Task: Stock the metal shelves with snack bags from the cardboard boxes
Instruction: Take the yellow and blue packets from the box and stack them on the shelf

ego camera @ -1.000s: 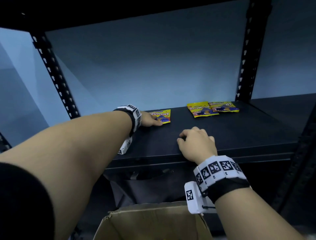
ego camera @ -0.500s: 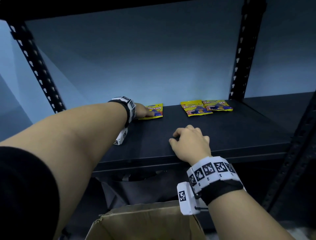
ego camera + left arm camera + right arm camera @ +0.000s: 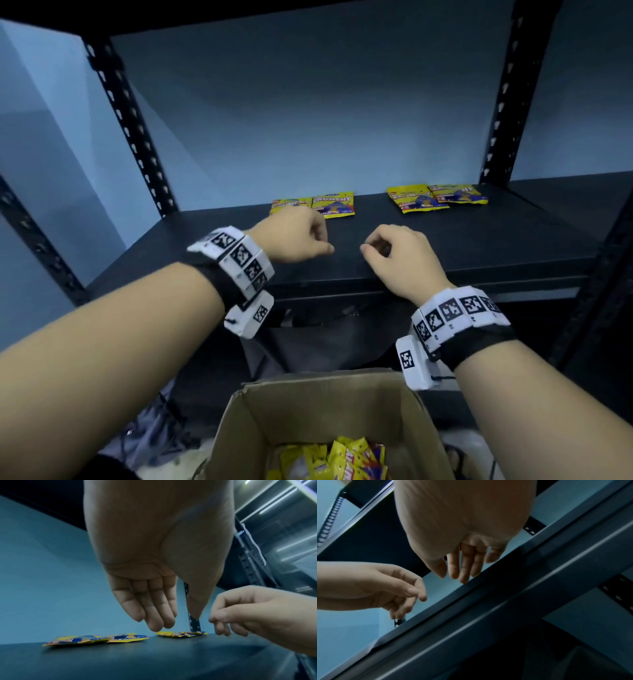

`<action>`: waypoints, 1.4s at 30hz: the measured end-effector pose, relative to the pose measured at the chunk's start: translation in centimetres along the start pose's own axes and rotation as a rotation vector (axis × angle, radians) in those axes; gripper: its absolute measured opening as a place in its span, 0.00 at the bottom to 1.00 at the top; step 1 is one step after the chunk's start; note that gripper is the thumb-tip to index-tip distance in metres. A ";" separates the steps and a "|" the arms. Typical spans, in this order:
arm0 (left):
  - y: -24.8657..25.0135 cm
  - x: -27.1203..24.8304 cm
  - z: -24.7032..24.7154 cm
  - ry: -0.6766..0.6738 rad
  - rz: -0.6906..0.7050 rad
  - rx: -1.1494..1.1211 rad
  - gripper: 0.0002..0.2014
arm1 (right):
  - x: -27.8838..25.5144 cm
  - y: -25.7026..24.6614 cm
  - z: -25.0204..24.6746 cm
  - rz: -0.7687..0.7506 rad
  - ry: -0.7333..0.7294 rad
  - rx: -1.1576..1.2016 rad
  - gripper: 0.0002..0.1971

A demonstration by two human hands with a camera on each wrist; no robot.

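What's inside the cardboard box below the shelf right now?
The cardboard box holds loose yellow snack bags, piled at the bottom. The frame's lower edge cuts them off, so their number and the box floor stay unseen.

A pale blue wall (image 3: 308,113) stands behind the rack, lit unevenly, with a slanting shadow edge at the left. Below the rack a dark grey cloth or bag (image 3: 318,342) hangs slack (which of the two cannot be told). More crumpled grey fabric (image 3: 150,435) lies on the floor at the lower left.
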State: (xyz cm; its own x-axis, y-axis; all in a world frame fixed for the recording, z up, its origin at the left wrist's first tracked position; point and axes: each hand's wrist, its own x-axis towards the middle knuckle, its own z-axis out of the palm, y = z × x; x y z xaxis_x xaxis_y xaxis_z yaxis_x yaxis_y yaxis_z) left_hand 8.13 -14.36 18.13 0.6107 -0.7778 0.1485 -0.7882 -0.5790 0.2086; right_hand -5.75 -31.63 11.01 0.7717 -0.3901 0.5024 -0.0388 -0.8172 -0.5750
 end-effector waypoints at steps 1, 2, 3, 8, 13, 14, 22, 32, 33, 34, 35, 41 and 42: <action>0.1 -1.5 0.0 -0.019 0.006 -0.015 0.11 | -0.4 -0.5 0.0 -0.003 -0.011 0.025 0.09; 0.1 -2.8 0.1 -0.048 0.008 -0.027 0.11 | -0.8 -1.1 -0.1 -0.001 -0.048 0.030 0.11; -0.1 -4.1 0.3 -0.090 0.004 -0.040 0.12 | -1.3 -1.8 0.0 -0.007 -0.112 0.009 0.13; -1.9 -9.0 3.1 -0.439 -0.006 -0.179 0.10 | -4.1 -3.8 0.9 0.016 -0.621 -0.101 0.12; -4.1 -11.3 10.4 -0.687 -0.059 -0.178 0.10 | -8.4 -2.0 6.2 0.165 -1.018 -0.127 0.09; -4.4 -11.6 12.2 -0.704 -0.064 -0.185 0.10 | -9.4 -1.4 7.6 0.197 -1.072 -0.148 0.12; -6.6 -13.9 26.8 -0.708 -0.214 -0.284 0.08 | -16.4 5.8 16.5 0.521 -1.273 -0.189 0.23; -11.7 -16.0 41.1 -0.810 -0.457 -0.193 0.31 | -23.1 15.8 26.5 0.655 -1.190 -0.248 0.23; -12.0 -16.7 42.4 -0.797 -0.482 -0.210 0.33 | -24.0 16.5 27.1 0.685 -1.173 -0.225 0.29; -12.3 -17.2 43.3 -0.784 -0.499 -0.220 0.34 | -24.8 17.2 27.8 0.716 -1.187 -0.226 0.34; -12.6 -17.8 44.2 -0.770 -0.497 -0.214 0.33 | -25.5 17.8 28.2 0.713 -1.191 -0.221 0.40; -13.7 -19.2 45.7 -0.668 -0.510 -0.196 0.18 | -27.8 20.2 29.4 0.654 -1.200 -0.324 0.25; -13.6 -18.9 45.4 -0.647 -0.497 -0.189 0.13 | -27.2 19.6 29.1 0.645 -1.236 -0.309 0.20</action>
State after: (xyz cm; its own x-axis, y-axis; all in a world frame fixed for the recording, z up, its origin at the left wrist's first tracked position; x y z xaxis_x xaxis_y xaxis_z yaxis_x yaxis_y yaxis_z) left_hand 3.82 -2.85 -31.45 0.6738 -0.4631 -0.5759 -0.3775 -0.8856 0.2705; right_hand -8.99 -24.70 -32.73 0.6078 -0.2400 -0.7570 -0.6006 -0.7626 -0.2404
